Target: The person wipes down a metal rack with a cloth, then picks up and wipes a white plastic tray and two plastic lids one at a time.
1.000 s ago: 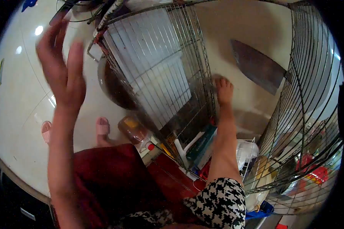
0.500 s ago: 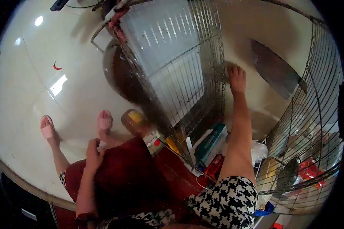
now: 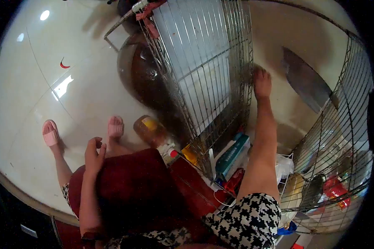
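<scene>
My right hand (image 3: 262, 85) reaches up to a wire rack (image 3: 214, 79), its fingers curled at the rack's right-hand upright edge. Against those wires, by the fingertips, is a small blurred brown-grey pad (image 3: 250, 69); my fingers hide part of it. My left hand (image 3: 94, 155) hangs over the dark red cloth (image 3: 129, 174) on my lap. Its fingers are loosely bent and the thumb stands apart from them, with nothing visible between. The rack stands tilted in this view, with white panels behind its wires.
Left of the rack are a large dark glass jar (image 3: 139, 72) and a bottle with a yellow label (image 3: 149, 128). A teal box (image 3: 233, 155) lies below the rack. At right, a second wire rack (image 3: 340, 124) curves past a grey panel (image 3: 307, 79).
The rack and surroundings sit slightly farther right in view. My left hand has shifted a little left and up; a whitish patch at its fingers no longer shows. My right hand stays at the rack edge.
</scene>
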`<act>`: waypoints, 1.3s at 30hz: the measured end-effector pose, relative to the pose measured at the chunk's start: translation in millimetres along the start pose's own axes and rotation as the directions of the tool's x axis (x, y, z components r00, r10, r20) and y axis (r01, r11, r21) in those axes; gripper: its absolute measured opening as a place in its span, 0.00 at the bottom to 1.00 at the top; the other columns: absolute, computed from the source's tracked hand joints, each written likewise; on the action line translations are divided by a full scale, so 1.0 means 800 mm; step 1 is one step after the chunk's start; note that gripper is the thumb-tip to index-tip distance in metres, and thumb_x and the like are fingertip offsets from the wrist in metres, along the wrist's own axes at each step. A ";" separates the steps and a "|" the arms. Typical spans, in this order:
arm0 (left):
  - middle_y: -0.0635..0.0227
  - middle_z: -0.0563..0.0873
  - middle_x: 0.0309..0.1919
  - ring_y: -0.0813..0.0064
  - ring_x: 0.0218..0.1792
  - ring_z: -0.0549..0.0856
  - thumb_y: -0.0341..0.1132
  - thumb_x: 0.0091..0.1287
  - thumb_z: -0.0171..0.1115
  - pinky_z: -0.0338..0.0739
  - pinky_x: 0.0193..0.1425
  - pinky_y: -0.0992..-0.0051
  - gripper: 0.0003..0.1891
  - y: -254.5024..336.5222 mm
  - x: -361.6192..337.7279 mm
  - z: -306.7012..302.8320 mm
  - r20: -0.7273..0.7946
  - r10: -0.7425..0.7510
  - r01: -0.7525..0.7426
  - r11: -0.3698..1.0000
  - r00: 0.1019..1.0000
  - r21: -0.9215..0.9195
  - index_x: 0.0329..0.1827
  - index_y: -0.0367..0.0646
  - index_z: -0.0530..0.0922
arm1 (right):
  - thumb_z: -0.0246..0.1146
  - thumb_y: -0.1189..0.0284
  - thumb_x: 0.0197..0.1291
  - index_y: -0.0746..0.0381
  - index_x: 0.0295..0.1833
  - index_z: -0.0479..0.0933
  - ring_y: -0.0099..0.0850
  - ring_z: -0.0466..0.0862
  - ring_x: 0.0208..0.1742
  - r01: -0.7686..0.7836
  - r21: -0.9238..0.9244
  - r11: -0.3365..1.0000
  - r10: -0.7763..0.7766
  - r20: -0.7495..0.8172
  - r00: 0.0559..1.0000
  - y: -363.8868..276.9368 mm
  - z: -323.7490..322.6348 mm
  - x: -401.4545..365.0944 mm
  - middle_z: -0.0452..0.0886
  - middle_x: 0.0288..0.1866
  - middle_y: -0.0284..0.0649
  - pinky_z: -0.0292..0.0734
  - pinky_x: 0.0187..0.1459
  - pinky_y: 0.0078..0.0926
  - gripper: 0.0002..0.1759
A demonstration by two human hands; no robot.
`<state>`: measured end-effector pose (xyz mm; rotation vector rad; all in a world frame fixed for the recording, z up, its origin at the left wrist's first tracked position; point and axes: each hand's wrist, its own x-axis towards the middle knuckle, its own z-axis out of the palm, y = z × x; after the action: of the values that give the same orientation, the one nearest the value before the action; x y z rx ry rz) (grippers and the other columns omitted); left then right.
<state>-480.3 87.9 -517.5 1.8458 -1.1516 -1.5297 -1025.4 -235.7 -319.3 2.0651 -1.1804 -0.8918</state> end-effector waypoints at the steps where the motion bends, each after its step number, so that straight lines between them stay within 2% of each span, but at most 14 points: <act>1: 0.61 0.78 0.33 0.67 0.36 0.79 0.32 0.61 0.57 0.73 0.42 0.71 0.12 0.003 0.001 -0.003 0.002 -0.003 0.003 1.000 1.000 0.000 0.46 0.37 0.71 | 0.53 0.71 0.54 0.58 0.51 0.73 0.40 0.69 0.56 0.032 0.019 0.999 -0.031 -0.023 0.999 0.002 0.013 -0.015 0.70 0.55 0.38 0.63 0.60 0.38 0.17; 5: 0.61 0.78 0.31 0.68 0.35 0.79 0.32 0.61 0.57 0.73 0.42 0.72 0.12 0.024 0.005 -0.016 0.019 -0.075 0.075 0.997 0.997 0.018 0.46 0.38 0.72 | 0.53 0.71 0.55 0.59 0.52 0.72 0.40 0.69 0.56 0.111 0.057 0.992 -0.115 0.067 0.991 0.010 0.034 -0.038 0.71 0.54 0.38 0.64 0.59 0.39 0.17; 7: 0.61 0.78 0.31 0.68 0.35 0.79 0.32 0.61 0.57 0.73 0.42 0.72 0.12 0.024 0.006 -0.016 0.005 -0.081 0.081 0.997 0.997 0.000 0.46 0.38 0.72 | 0.53 0.71 0.55 0.60 0.52 0.72 0.40 0.69 0.56 -0.007 0.175 0.985 -0.020 0.153 0.988 0.013 0.050 -0.051 0.70 0.55 0.37 0.65 0.58 0.40 0.17; 11: 0.62 0.78 0.31 0.70 0.34 0.79 0.32 0.61 0.58 0.73 0.41 0.73 0.12 0.018 0.001 -0.005 -0.010 -0.061 0.061 0.998 0.998 0.016 0.46 0.38 0.72 | 0.52 0.72 0.56 0.60 0.52 0.71 0.40 0.69 0.56 0.097 -0.009 0.995 -0.095 0.100 0.990 0.018 0.028 -0.033 0.70 0.55 0.36 0.65 0.58 0.40 0.17; 17: 0.62 0.79 0.31 0.71 0.35 0.79 0.32 0.61 0.58 0.73 0.41 0.73 0.12 0.008 0.009 -0.007 0.024 -0.068 0.067 0.998 0.997 0.011 0.46 0.38 0.72 | 0.51 0.74 0.56 0.59 0.56 0.70 0.39 0.68 0.59 -0.063 0.177 0.982 0.039 0.136 0.990 0.010 0.036 -0.014 0.68 0.59 0.37 0.64 0.59 0.38 0.20; 20: 0.61 0.79 0.32 0.70 0.35 0.79 0.31 0.61 0.57 0.73 0.41 0.73 0.12 0.013 0.013 -0.011 0.032 -0.047 0.047 0.999 0.998 -0.004 0.47 0.37 0.71 | 0.50 0.75 0.56 0.58 0.58 0.69 0.38 0.66 0.61 -0.023 0.176 0.984 0.010 0.075 0.997 0.010 0.047 -0.064 0.65 0.62 0.36 0.63 0.61 0.37 0.22; 23: 0.61 0.79 0.32 0.70 0.35 0.79 0.31 0.62 0.57 0.73 0.41 0.73 0.13 0.018 0.015 -0.019 0.000 -0.014 0.014 1.000 1.000 0.011 0.47 0.37 0.71 | 0.49 0.74 0.57 0.56 0.59 0.68 0.39 0.65 0.62 0.130 0.063 0.989 -0.139 0.174 0.975 0.006 0.015 -0.076 0.66 0.61 0.35 0.62 0.61 0.37 0.22; 26: 0.61 0.79 0.33 0.70 0.35 0.79 0.32 0.62 0.57 0.73 0.41 0.73 0.13 0.013 0.016 -0.014 -0.003 -0.058 0.058 0.998 0.998 -0.005 0.47 0.37 0.71 | 0.50 0.74 0.58 0.56 0.57 0.70 0.39 0.68 0.59 -0.024 0.047 0.999 0.015 0.177 0.984 0.020 0.029 -0.105 0.69 0.57 0.37 0.64 0.59 0.39 0.19; 28: 0.61 0.79 0.33 0.70 0.35 0.79 0.32 0.62 0.56 0.73 0.42 0.73 0.13 0.021 0.012 -0.006 0.037 -0.099 0.099 0.995 0.994 -0.005 0.47 0.37 0.71 | 0.53 0.75 0.55 0.56 0.51 0.73 0.39 0.70 0.55 -0.352 0.168 0.921 0.376 -0.138 0.916 0.021 0.004 -0.121 0.71 0.53 0.39 0.65 0.55 0.39 0.16; 29: 0.60 0.79 0.33 0.69 0.35 0.79 0.32 0.62 0.56 0.73 0.42 0.72 0.13 0.028 0.012 -0.003 0.043 -0.106 0.107 0.994 0.993 -0.016 0.47 0.37 0.71 | 0.53 0.75 0.55 0.56 0.51 0.73 0.39 0.70 0.55 -0.365 0.162 0.917 0.386 -0.125 0.914 0.017 -0.007 -0.122 0.71 0.53 0.39 0.65 0.55 0.39 0.16; 31: 0.60 0.79 0.33 0.69 0.35 0.79 0.32 0.62 0.56 0.73 0.42 0.72 0.13 0.027 0.016 -0.008 0.036 -0.115 0.117 0.992 0.993 -0.050 0.47 0.37 0.71 | 0.55 0.78 0.50 0.56 0.45 0.74 0.41 0.71 0.51 -0.641 0.254 0.725 0.689 -0.229 0.688 0.013 -0.033 -0.086 0.74 0.48 0.42 0.64 0.53 0.41 0.14; 35: 0.60 0.79 0.34 0.69 0.36 0.80 0.32 0.62 0.56 0.73 0.43 0.72 0.12 0.033 0.018 -0.009 0.066 -0.094 0.095 0.996 0.993 -0.002 0.47 0.37 0.71 | 0.57 0.79 0.46 0.57 0.43 0.74 0.42 0.72 0.51 -0.654 0.181 0.735 0.676 -0.117 0.727 0.008 0.008 -0.116 0.75 0.45 0.43 0.64 0.52 0.41 0.15; 37: 0.60 0.79 0.34 0.69 0.37 0.80 0.32 0.62 0.56 0.73 0.44 0.72 0.12 0.036 0.017 -0.010 0.065 -0.074 0.072 0.997 0.995 0.033 0.47 0.37 0.72 | 0.57 0.79 0.44 0.58 0.43 0.74 0.43 0.72 0.50 -0.546 0.174 0.819 0.537 0.100 0.838 -0.006 0.019 -0.148 0.77 0.43 0.43 0.64 0.52 0.39 0.16; 39: 0.60 0.80 0.34 0.69 0.37 0.80 0.32 0.63 0.56 0.73 0.44 0.72 0.12 0.031 0.014 -0.012 0.047 -0.060 0.060 0.998 0.997 -0.003 0.47 0.37 0.71 | 0.56 0.79 0.46 0.60 0.42 0.74 0.43 0.72 0.50 -0.554 0.242 0.797 0.572 -0.008 0.820 -0.005 0.025 -0.152 0.76 0.43 0.45 0.65 0.52 0.39 0.14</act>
<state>-478.5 63.6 -501.4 1.8663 -1.1224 -1.6149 -1085.7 -129.1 -302.6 1.7207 -1.7919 -0.3887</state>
